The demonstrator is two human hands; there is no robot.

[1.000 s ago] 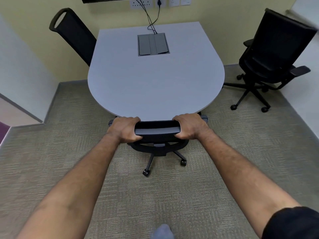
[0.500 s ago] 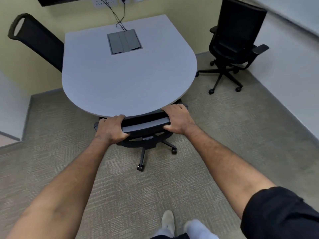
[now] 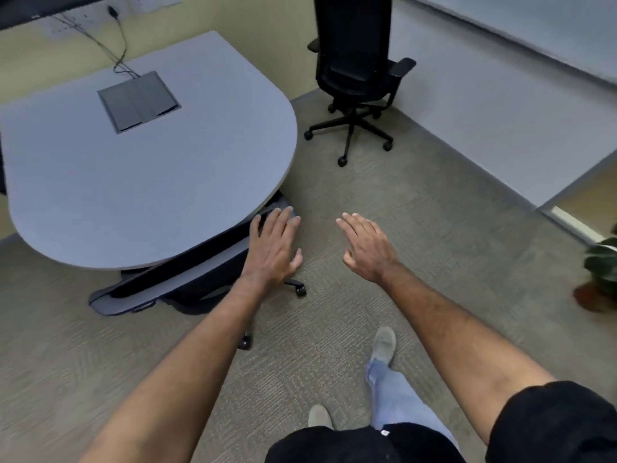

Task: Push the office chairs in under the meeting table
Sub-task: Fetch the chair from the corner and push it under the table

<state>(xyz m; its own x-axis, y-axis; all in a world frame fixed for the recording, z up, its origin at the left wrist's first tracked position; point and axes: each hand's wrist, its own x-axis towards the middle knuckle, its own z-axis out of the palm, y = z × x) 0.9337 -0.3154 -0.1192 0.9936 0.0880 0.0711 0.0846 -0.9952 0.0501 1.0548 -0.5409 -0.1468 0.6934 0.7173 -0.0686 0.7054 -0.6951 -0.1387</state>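
A grey meeting table [image 3: 133, 182] at left has one office chair [image 3: 173, 279] tucked beneath it. The left hand [image 3: 273, 248] hovers over its backrest and the right hand [image 3: 367, 248] is in mid-air, both empty with fingers spread. Farther right stands a second black office chair [image 3: 357, 71], well apart from the table — likely light-rolling on castors, best pushed by its stiff backrest top.

Near office chair [image 3: 173, 279]: we see only its backrest top and two castors; the meeting table [image 3: 133, 182] covers the seat. Table: cut off at the left edge. Far office chair [image 3: 354, 61]: backrest top cut by the upper edge. Left hand [image 3: 273, 248]: whether it touches the near chair, we cannot tell. Potted plant [image 3: 601, 265]: cropped at the right edge, blurred. Wall sockets [image 3: 66, 25]: too blurred for detail. Dark panel [image 3: 30, 8]: cut off at top left, unidentifiable.
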